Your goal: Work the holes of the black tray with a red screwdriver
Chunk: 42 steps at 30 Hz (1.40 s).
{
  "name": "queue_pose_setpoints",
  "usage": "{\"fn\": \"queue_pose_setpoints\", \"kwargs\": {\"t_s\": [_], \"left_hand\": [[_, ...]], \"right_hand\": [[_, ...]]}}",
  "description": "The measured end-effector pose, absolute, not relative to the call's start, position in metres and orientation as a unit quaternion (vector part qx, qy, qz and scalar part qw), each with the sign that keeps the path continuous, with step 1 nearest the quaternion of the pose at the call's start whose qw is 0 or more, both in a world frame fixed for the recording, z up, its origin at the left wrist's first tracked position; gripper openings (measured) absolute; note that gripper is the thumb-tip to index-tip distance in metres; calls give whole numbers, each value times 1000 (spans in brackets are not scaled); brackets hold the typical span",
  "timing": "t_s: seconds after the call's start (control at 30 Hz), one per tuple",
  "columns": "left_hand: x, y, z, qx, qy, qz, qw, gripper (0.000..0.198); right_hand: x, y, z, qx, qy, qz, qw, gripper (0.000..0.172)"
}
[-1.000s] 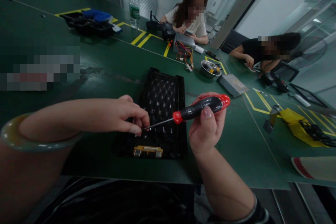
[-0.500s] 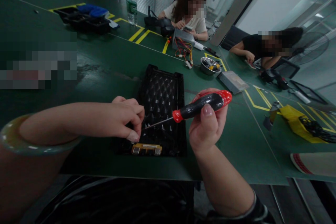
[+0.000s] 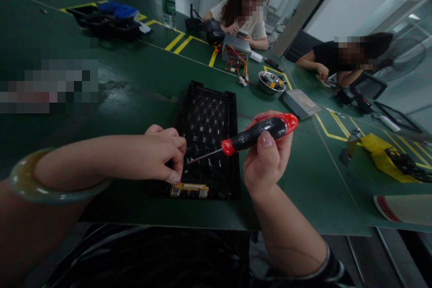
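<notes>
My right hand (image 3: 268, 157) is wrapped round the black-and-red handle of a screwdriver (image 3: 256, 135). Its thin shaft slants down to the left, with the tip close to my left fingers. Those fingers of my left hand (image 3: 168, 153) are pinched together over the left side of a black plastic casing (image 3: 211, 112); what they hold, if anything, is hidden. Inside, the casing has a quilted pattern and lies on the green table. At its near end sits a small orange-yellow circuit board (image 3: 189, 189) with metal ports, just below my left fingertips.
Beyond the casing are a metal bowl (image 3: 271, 83) of small parts, a grey metal box (image 3: 300, 102) and a unit with coloured wires (image 3: 236, 60). A black tray (image 3: 104, 22) and water bottle (image 3: 168, 2) stand farther back. Two people sit across the table.
Both hands and the screwdriver keep nearly the same pose over the casing. My left forearm has shifted slightly to the right and down in view.
</notes>
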State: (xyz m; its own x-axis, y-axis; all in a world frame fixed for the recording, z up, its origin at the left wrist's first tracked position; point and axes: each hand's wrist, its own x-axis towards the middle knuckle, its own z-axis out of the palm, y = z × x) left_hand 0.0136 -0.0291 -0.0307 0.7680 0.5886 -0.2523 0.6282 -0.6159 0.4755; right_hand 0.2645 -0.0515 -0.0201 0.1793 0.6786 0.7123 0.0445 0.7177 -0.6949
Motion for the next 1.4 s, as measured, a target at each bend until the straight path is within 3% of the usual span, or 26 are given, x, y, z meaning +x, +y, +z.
{"fn": "queue_pose_setpoints", "kwargs": {"t_s": [0.27,0.6,1.23,1.4], "left_hand": [[11,-28,-31,906,333,-5,261,10],[0,-24,-29,934,273,30,229,19],[5,-23,-24,923,288,16,256,10],[7,-24,-26,915,304,3,264,11]], "right_hand": [[264,-53,-28,-276,-634,239,682,31],[257,-58,-24,-236,-665,162,690,33],[255,-70,-16,-214,-719,208,627,33],[254,-70,-4,-197,-744,242,591,55]]}}
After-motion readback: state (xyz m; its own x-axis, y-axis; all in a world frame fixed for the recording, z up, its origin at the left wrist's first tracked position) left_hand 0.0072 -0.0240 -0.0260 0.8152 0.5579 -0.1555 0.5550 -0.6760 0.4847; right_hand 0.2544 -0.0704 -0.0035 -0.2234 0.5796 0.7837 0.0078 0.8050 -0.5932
